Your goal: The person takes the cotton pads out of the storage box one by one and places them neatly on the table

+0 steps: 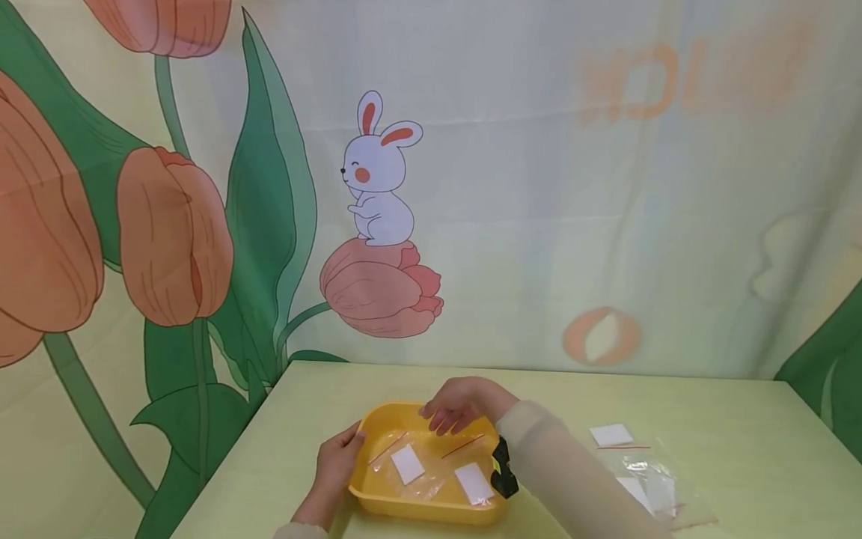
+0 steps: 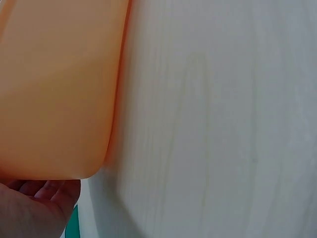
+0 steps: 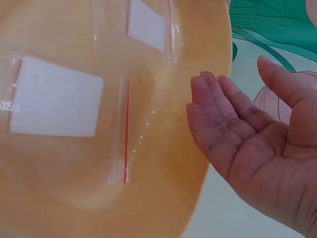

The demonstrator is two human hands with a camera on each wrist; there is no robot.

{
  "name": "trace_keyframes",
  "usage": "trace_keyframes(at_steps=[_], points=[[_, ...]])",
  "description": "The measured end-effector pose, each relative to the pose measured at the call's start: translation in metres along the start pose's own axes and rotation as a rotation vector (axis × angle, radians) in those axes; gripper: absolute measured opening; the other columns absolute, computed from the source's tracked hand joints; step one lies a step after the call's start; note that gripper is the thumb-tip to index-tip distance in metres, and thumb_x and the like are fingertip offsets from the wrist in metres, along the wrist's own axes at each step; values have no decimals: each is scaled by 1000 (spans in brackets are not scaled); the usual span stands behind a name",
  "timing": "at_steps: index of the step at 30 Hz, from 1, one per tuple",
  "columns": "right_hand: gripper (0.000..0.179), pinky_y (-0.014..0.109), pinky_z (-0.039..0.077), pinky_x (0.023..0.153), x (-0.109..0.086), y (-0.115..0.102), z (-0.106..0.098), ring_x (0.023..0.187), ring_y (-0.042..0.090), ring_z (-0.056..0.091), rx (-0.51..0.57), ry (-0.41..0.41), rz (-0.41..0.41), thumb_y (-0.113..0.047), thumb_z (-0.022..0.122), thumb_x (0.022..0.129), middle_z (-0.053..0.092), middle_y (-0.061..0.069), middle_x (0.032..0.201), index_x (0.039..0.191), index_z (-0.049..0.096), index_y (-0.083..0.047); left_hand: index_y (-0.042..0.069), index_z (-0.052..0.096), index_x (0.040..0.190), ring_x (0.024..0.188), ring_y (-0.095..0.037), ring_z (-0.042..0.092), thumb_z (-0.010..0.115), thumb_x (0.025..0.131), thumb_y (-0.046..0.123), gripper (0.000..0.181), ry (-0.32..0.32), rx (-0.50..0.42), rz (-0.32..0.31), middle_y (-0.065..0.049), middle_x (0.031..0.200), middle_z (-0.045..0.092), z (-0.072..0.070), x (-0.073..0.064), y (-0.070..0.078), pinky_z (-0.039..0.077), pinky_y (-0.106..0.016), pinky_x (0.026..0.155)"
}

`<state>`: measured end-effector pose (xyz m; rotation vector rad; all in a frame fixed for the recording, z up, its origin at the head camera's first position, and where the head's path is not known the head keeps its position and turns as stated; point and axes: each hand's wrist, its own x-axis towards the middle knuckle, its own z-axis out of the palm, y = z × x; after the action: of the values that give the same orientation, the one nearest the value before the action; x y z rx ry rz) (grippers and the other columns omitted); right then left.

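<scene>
A yellow plastic tray sits near the front of the table, with two clear zip bags inside it. Each bag has a red seal line and a white card, one card at the left and another card at the right. My left hand grips the tray's left side; in the left wrist view its fingers curl against the tray's outer wall. Above the tray's far rim, my right hand hovers with nothing in it. The right wrist view shows its palm and loosely extended fingers.
On the table right of the tray lie more clear zip bags with white cards, overlapping each other. A black device shows by the right sleeve at the tray's right edge. Behind the table hangs a printed curtain.
</scene>
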<state>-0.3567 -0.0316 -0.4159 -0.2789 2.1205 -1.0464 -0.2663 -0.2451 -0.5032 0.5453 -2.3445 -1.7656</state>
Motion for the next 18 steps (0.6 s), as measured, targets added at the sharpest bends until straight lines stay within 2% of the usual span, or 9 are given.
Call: trace_keyframes(at_steps=[9,18], points=[[34,31,63,94,9,10,10,79,15,65,-5,-4,27,-29,70,97,75,9,98,113,72,1,-8,51,143,144,-47,44,47,108,14,42,-9,3,18,-28,151,49,-1,-1,-1,44,-56,117],[35,30,64,91,16,19,18,76,16,64,89,5,53,-25,70,97,69,8,90,115,68,5,-8,51,143,144,-47,44,48,107,14,42,-12,4,25,-28,150,50,-2,-2,-1,44,-56,117]])
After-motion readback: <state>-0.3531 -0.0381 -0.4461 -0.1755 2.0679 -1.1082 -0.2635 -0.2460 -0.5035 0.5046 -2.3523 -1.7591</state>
